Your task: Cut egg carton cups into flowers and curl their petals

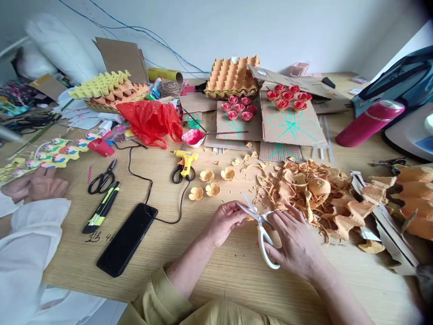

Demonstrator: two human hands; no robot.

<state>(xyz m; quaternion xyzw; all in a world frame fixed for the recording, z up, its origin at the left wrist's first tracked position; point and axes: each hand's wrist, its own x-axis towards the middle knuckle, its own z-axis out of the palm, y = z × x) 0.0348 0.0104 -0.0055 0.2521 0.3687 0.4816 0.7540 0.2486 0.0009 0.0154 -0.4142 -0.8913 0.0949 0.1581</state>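
Note:
My right hand (294, 239) grips a pair of white-handled scissors (267, 253), its blades spread apart and pointing to the upper left. Close by, my left hand (228, 221) is closed, thumb against fingers, on a small piece of orange egg carton (251, 217) that the blades partly hide. Just beyond my hands lie several carton flowers, among them a four-petalled one (213, 189). To the right of them spreads a heap of carton scraps (304, 194).
A yellow glue gun (186, 162), a black phone (126, 239), a utility knife (101, 207) and black scissors (103, 180) lie left. Red flowers stand on cardboard (291, 131) behind. A pink flask (370, 123) lies right. Another person's hands (45, 184) are at far left.

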